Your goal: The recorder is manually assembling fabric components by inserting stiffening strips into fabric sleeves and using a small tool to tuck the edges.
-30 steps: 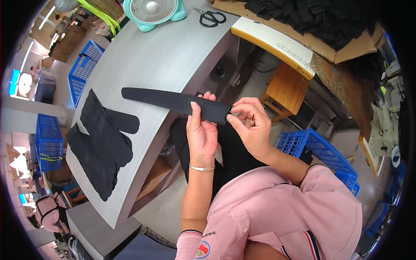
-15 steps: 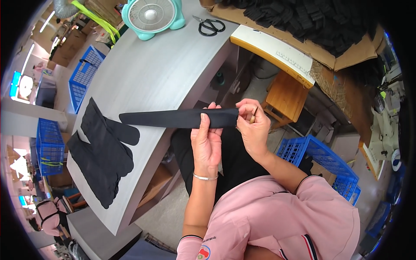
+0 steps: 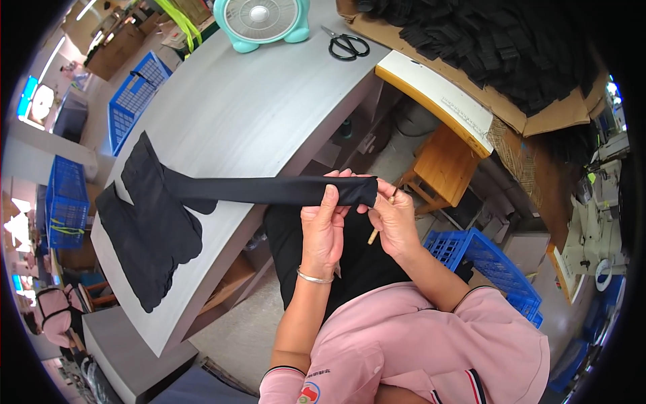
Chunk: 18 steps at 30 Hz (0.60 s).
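A long, narrow black fabric strip (image 3: 269, 190) stretches from the table over my lap, its far end lying by the other black pieces. My left hand (image 3: 326, 225) supports it from below near its right end, thumb on top. At that end, my right hand (image 3: 397, 222) pinches the fabric edge and also holds a thin wooden-handled tool (image 3: 374, 236), whose handle points down; its tip is hard to make out. Several flat black fabric pieces (image 3: 151, 236) lie on the left part of the grey table (image 3: 222, 108).
Scissors (image 3: 348, 47) and a teal fan (image 3: 262, 20) stand at the table's far side. A cardboard box (image 3: 558, 121) of black pieces is at the far right, beyond a wooden stool (image 3: 447, 168). A blue crate (image 3: 498, 266) sits right of me.
The strip's right end is now bunched between my hands, which have come closer together. The tool in my right hand has tilted, its handle now showing below the fingers. The view has shifted slightly.
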Tool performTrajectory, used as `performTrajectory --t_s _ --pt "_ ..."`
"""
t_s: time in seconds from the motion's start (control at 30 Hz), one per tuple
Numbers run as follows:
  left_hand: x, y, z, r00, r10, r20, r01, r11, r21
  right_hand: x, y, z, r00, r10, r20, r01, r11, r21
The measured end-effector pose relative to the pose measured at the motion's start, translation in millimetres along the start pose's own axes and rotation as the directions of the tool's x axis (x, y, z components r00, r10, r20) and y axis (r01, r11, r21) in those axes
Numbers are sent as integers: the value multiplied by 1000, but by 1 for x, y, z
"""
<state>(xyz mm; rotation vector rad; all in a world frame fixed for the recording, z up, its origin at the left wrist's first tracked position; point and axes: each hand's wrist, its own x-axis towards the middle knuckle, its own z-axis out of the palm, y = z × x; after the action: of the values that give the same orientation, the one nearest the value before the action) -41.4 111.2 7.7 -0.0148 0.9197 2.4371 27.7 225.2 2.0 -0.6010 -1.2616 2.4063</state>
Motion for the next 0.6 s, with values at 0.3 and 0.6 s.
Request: performTrajectory --t_s 0.3,0.6 --pt "-5 3 -2 999 22 -30 -23 999 -39 4 9 9 966 -254 40 256 964 -68" --pt "-7 5 -10 987 68 -148 -60 996 59 -8 15 18 994 -22 103 31 996 -82"
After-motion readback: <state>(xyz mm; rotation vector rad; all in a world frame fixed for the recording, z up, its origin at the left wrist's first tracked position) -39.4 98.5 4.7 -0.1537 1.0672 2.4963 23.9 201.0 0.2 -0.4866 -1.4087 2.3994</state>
